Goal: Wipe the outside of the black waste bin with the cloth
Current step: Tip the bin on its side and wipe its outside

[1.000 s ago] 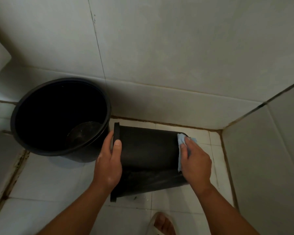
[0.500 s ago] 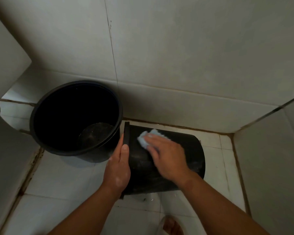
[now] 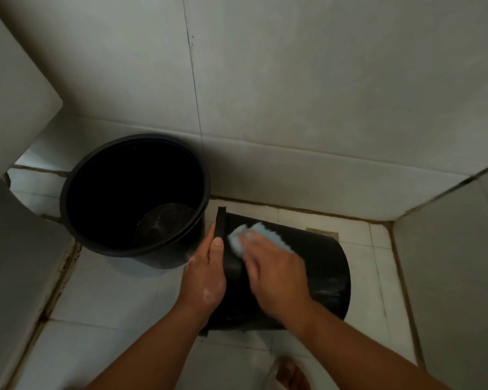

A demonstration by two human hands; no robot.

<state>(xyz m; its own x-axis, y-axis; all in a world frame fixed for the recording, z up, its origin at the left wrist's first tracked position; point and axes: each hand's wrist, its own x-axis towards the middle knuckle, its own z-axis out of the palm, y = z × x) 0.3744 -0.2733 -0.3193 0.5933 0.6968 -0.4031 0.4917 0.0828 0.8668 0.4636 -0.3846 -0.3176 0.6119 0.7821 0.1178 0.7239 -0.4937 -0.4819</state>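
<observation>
The black waste bin [image 3: 324, 266] lies on its side on the white tiled floor, its rim pointing left. My left hand [image 3: 206, 277] grips that rim, thumb on the outside edge. My right hand [image 3: 276, 274] presses a light blue cloth [image 3: 250, 239] against the upper side of the bin, close to the rim. The cloth sticks out beyond my fingertips. My right hand is motion-blurred.
A larger black bucket [image 3: 96, 243] stands upright just left of the bin, almost touching its rim. Tiled walls close in behind and on the right. A floor drain [image 3: 321, 232] sits behind the bin. My foot in a sandal [image 3: 289, 374] shows at the bottom.
My right hand has swept the cloth from the bin's base end on the right across to the rim end on the left. The left hand has kept its grip on the rim.
</observation>
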